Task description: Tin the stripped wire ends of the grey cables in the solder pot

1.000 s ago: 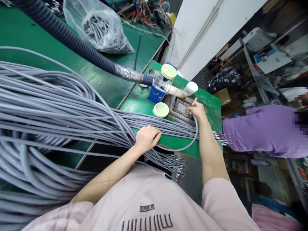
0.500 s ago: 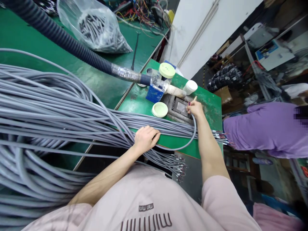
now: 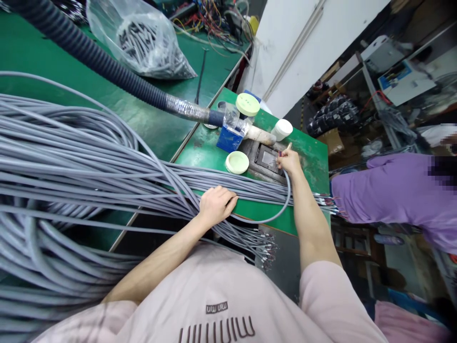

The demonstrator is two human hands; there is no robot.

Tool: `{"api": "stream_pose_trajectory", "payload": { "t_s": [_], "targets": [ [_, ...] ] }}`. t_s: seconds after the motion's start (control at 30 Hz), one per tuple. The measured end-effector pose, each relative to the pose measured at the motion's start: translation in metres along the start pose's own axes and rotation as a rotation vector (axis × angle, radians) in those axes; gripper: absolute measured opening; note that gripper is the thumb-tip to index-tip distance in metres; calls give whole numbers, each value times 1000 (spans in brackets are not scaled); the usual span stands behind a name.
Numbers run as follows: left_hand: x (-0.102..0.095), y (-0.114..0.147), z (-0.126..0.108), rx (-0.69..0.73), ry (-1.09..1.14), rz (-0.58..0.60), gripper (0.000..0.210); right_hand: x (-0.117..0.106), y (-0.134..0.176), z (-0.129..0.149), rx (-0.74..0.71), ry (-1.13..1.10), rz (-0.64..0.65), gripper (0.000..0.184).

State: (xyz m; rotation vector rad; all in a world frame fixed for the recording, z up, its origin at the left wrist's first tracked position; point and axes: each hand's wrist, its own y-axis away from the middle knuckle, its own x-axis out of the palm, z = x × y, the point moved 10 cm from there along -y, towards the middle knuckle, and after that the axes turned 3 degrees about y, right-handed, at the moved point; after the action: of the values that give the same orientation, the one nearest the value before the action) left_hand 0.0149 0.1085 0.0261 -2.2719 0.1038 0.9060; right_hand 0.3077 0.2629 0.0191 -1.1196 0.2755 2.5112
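In the head view my right hand (image 3: 290,162) pinches the end of a grey cable (image 3: 288,194), whose length loops down and back to the left. Thin wires at its tip reach over a dark square metal pot (image 3: 266,159) with a shiny silvery surface, which looks like a solder pot. My left hand (image 3: 217,204) lies on a thick bundle of grey cables (image 3: 178,178), fingers curled over them and thumb apart; its fingertips are partly hidden. A second group of stripped cable ends (image 3: 264,250) hangs off the bench edge below it.
A black corrugated hose (image 3: 117,71) ends in a pale nozzle (image 3: 262,135) beside the pot, on a blue box (image 3: 228,138). Nearby stand a pale green tub (image 3: 237,163) and a white cup (image 3: 283,128). A bag of cable pieces (image 3: 150,47) lies behind. A person in purple (image 3: 385,188) is at right.
My hands and the cable stay almost where they were. The person in purple at the right has shifted slightly.
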Motion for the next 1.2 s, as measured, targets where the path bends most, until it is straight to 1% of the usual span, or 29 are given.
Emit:
{"api": "stream_pose_trajectory", "payload": {
  "t_s": [0.1, 0.17, 0.33, 0.47, 0.63, 0.73, 0.83, 0.9, 0.97, 1.03, 1.1, 1.2],
  "targets": [
    [1, 0, 1, -6, -5, 5, 19, -14, 15, 13, -21, -41, -5, 16],
    [1, 0, 1, -5, -11, 6, 20, -24, 33, 25, -60, -112, 1, 15],
    [-2, 1, -1, 4, -10, -18, 19, -45, 99, 54, -212, -386, 35, 14],
    [0, 2, 0, -7, -7, -17, 19, -54, 151, 62, -237, -484, 15, 15],
    [0, 0, 1, -20, 53, 4, 18, -53, 193, 61, -224, -564, -7, 15],
    [-5, -2, 0, -69, 247, -18, 16, -48, 210, 60, -216, -590, -31, 15],
    [-6, 0, -3, -214, 564, -59, 16, -42, 224, 60, -210, -602, -48, 14],
    [6, 5, -6, -381, 801, -33, 17, -37, 231, 60, -198, -608, -52, 14],
    [26, 13, -14, -558, 1038, 32, 19, -34, 236, 59, -189, -614, -53, 14],
    [44, 21, -24, -698, 1230, 93, 22, -31, 239, 59, -186, -621, -51, 14],
    [56, 27, -34, -783, 1365, 126, 25, -29, 242, 58, -188, -632, -53, 15],
    [65, 30, -42, -847, 1495, 136, 27, -28, 244, 56, -188, -644, -49, 15]
  ]
}}
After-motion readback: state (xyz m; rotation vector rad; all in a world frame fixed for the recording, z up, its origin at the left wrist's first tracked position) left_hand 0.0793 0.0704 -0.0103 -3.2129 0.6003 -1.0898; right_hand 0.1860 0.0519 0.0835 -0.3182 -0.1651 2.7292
